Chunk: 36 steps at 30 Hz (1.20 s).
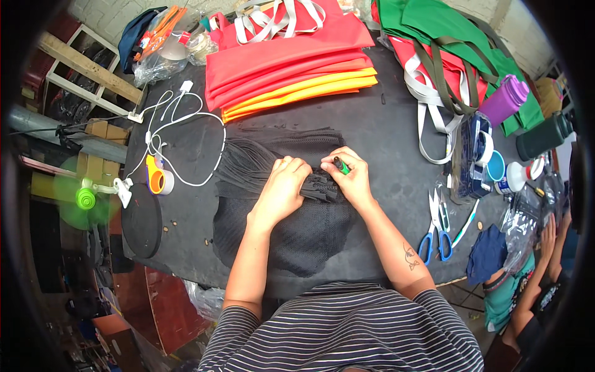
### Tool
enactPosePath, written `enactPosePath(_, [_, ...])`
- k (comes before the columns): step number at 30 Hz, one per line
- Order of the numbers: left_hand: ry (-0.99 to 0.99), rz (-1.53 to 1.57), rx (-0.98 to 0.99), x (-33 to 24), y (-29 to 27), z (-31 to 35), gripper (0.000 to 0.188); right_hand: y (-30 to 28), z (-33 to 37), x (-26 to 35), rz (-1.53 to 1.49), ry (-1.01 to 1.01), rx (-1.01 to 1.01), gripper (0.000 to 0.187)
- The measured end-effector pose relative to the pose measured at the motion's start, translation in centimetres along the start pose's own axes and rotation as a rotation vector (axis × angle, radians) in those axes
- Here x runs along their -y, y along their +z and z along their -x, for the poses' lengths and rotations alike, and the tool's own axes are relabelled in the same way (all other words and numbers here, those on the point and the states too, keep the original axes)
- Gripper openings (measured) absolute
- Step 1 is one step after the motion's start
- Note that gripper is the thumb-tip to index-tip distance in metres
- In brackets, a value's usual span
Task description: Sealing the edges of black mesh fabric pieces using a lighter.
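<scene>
In the middle of the dark table lies a piece of black mesh fabric (282, 232), with a bundle of thin black straps (248, 162) fanned across it. My left hand (285, 184) presses down on the bundle, fingers curled over the straps. Just right of it, my right hand (350, 177) grips a small pen-shaped tool (340, 165) with a black end and a green body; its exact kind is unclear. That hand rests at the straps' right ends, where its lower fingers are partly hidden.
Folded red and orange bags (288, 68) are stacked at the back. Green bags (446, 37) lie back right. Blue-handled scissors (435, 229) sit right of the fabric. A white cable (186, 127) and tape dispenser (159, 177) lie left, near a spinning fan (85, 198). Another person (539, 279) stands right.
</scene>
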<state>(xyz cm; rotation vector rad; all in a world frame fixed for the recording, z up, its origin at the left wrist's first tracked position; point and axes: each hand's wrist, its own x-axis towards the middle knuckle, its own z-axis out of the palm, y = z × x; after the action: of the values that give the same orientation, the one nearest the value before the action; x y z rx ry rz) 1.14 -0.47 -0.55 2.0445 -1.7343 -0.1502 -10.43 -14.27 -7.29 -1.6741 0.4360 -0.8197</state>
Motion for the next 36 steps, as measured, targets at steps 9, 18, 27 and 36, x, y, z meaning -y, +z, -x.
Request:
enactPosePath(9, [0.017, 0.010, -0.035, 0.1, 0.0, 0.2, 0.038, -0.5, -0.4, -0.7, 0.022, 0.061, -0.110, 0.017])
enactPosePath(18, [-0.003, 0.000, -0.016, 0.0, -0.1, 0.2, 0.038, -0.2, 0.8, -0.1, -0.059, -0.138, 0.081, 0.037])
enactPosePath(27, [-0.098, 0.008, -0.040, -1.3, -0.5, -0.1, 0.040, -0.5, -1.7, -1.3, 0.169, 0.031, -0.278, 0.022])
enactPosePath(36, [-0.022, -0.049, 0.005, 0.0, -0.1, -0.1, 0.037, 0.3, -1.7, -1.3, 0.124, -0.131, -0.165, 0.016])
